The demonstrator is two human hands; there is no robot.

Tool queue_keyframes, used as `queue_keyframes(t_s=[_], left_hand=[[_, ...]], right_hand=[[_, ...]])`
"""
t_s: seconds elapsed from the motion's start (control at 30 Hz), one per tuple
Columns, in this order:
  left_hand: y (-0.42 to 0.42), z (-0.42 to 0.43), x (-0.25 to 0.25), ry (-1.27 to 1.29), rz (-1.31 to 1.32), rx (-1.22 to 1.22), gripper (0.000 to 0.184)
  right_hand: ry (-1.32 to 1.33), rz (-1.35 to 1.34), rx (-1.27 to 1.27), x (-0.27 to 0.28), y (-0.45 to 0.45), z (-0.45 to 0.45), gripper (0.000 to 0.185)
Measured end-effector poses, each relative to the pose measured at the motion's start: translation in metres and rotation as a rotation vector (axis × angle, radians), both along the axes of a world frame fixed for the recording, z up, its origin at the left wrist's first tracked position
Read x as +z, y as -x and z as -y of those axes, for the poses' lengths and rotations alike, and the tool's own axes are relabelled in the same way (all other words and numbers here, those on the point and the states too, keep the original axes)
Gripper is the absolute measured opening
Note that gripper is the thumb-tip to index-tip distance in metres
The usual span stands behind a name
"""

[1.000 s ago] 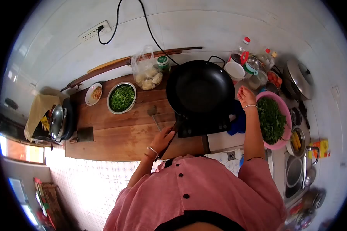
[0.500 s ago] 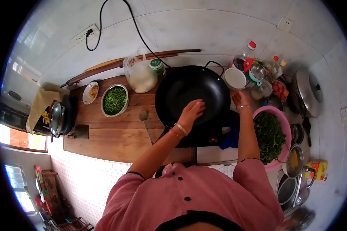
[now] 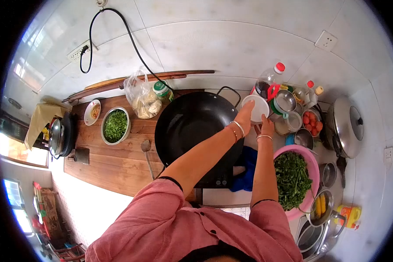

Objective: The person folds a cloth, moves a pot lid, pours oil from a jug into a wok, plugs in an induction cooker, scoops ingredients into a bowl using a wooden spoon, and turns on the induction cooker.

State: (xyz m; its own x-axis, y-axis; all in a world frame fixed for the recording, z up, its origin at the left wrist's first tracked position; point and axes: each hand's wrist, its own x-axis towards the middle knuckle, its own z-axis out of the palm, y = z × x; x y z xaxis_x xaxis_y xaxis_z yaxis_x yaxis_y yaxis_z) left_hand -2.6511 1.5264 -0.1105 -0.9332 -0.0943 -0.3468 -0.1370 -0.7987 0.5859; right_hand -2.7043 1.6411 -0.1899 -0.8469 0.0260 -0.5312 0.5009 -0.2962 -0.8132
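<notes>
A round tub with a white lid stands right of the black wok. My left hand reaches across the wok's right side and grips the tub's left edge. At the tub's near right edge is my right hand, its fingers against the rim. The wok has nothing in it and sits on a black induction cooker. A blue cloth lies between the cooker and my right forearm.
On the left are a bowl of chopped greens, a small white dish, a bag and a ladle. On the right are a pink basin of leafy greens, bottles, tomatoes and a large lidded pot.
My left hand has moved right, from over the wok to the white-lidded tub. My right hand has come onto the tub's near edge. The whole view has shifted.
</notes>
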Motion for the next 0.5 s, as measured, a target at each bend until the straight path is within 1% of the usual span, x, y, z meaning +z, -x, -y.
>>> queue_keyframes(t_s=[0.03, 0.07, 0.1, 0.17, 0.23, 0.3, 0.33, 0.37, 0.4, 0.43, 0.5], left_hand=[[0.008, 0.001, 0.003, -0.018, -0.039, -0.037, 0.057], [0.015, -0.004, 0.006, 0.090, 0.109, 0.070, 0.059], [0.024, -0.004, 0.003, 0.097, 0.108, 0.079, 0.059], [0.050, -0.002, -0.022, 0.321, 0.245, 0.039, 0.062], [0.094, 0.000, -0.104, 0.726, 0.101, 0.200, 0.057], [0.082, -0.008, -0.067, 1.172, 0.247, 0.178, 0.051], [0.076, -0.006, -0.063, 1.297, 0.245, 0.210, 0.048], [0.071, -0.007, -0.058, 1.298, 0.253, 0.219, 0.048], [0.066, -0.009, -0.053, 1.362, 0.236, 0.246, 0.046], [0.060, -0.012, -0.051, 1.426, 0.221, 0.274, 0.043], [0.048, -0.019, -0.036, 1.462, 0.203, 0.320, 0.040]], right_hand=[[0.007, -0.013, -0.024, -0.003, 0.004, 0.001, 0.038], [0.013, -0.014, -0.017, -0.007, 0.005, 0.001, 0.038], [-0.008, -0.025, -0.041, -0.007, 0.004, 0.002, 0.041], [-0.018, -0.041, -0.050, -0.008, 0.004, 0.003, 0.044], [-0.034, -0.070, -0.019, -0.008, 0.004, 0.001, 0.049], [-0.053, -0.034, -0.034, 0.000, 0.000, 0.000, 0.048], [-0.037, -0.066, -0.046, 0.000, 0.000, -0.003, 0.048], [-0.019, -0.098, -0.057, 0.000, 0.000, -0.007, 0.048], [0.018, -0.196, 0.031, -0.015, 0.011, -0.018, 0.051], [0.022, -0.194, 0.043, -0.003, 0.006, -0.018, 0.051], [0.100, -0.271, 0.010, 0.028, -0.005, -0.022, 0.047]])
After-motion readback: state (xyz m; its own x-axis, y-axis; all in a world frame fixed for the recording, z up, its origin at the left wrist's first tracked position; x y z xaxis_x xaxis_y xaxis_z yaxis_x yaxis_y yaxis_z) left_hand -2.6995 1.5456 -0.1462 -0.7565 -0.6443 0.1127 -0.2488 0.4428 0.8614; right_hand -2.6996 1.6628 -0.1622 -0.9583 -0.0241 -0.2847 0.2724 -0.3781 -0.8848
